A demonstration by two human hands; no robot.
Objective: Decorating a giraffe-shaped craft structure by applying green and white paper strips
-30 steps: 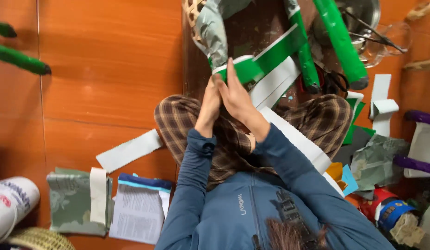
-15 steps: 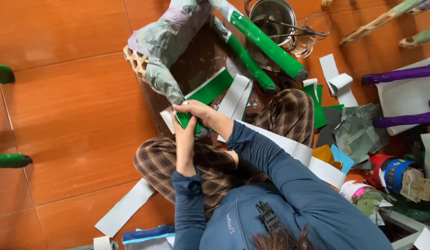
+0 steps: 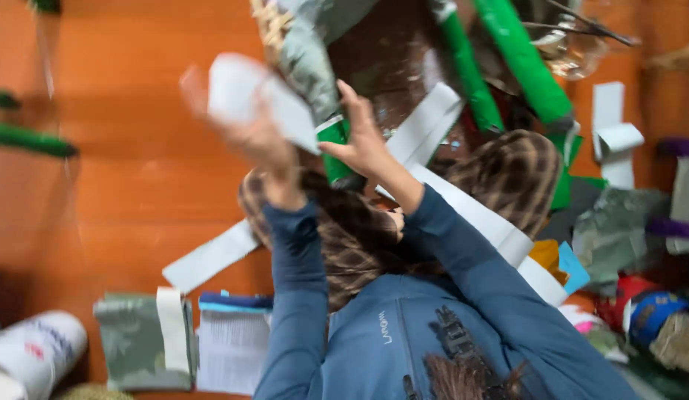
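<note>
The left hand (image 3: 248,130), blurred, seems to grip a pale paper strip (image 3: 259,96); the right hand (image 3: 363,141) lies spread open beside glossy green tape (image 3: 333,137).

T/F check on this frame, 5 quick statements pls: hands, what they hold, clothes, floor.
1. The left hand holds a blurred white paper piece raised. True.
2. The right hand grips scissors. False: its fingers are spread, with the thumb at a green paper strip.
3. The floor is orange-brown wood. True.
4. The trousers are plain blue. False: they are brown checked; the long-sleeved top is blue.
5. A long white paper strip lies flat on the floor. True.
</note>
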